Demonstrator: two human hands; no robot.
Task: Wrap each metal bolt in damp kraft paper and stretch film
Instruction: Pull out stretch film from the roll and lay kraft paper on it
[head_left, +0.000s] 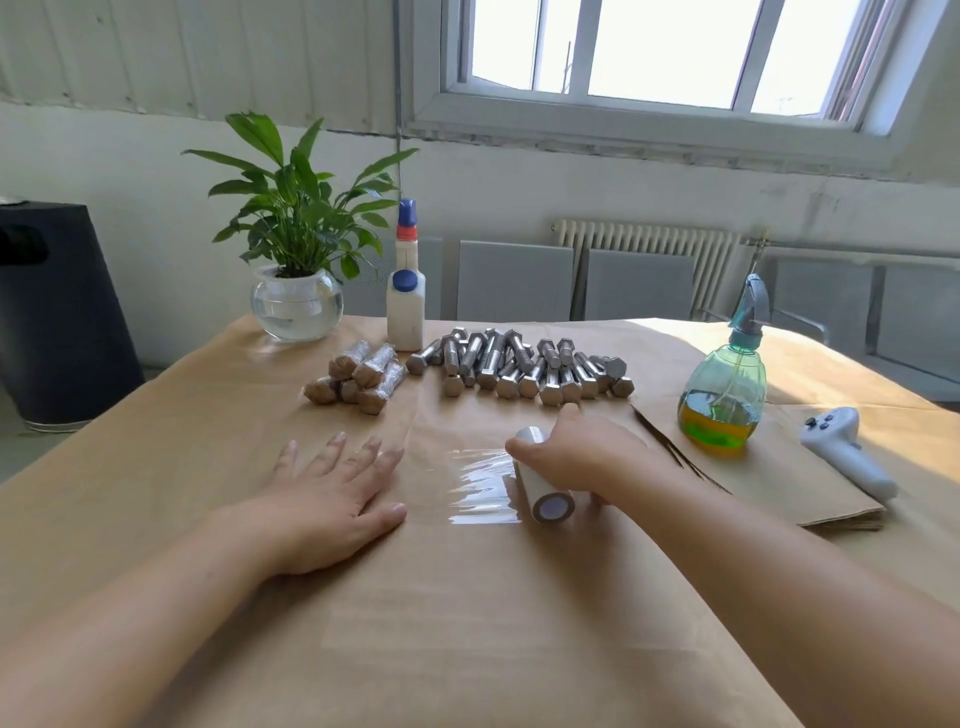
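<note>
My right hand (582, 457) grips a white roll of stretch film (543, 491) lying on the table. A glossy sheet of film (467, 478) runs from the roll leftward over the kraft paper. My left hand (332, 493) lies flat with spread fingers, pressing the film's left end down. Several bare metal bolts (519, 366) are heaped at the middle back. To their left lies a small pile of wrapped bolts (358, 382) in paper and film. A stack of cut kraft paper sheets (779, 483) lies at the right.
A green spray bottle (724, 400) stands on the right, with a white controller (847, 452) beyond it. Two white bottles (406, 306) and a potted plant in a glass bowl (296, 301) stand at the back left. Brown kraft paper (467, 623) covers the table.
</note>
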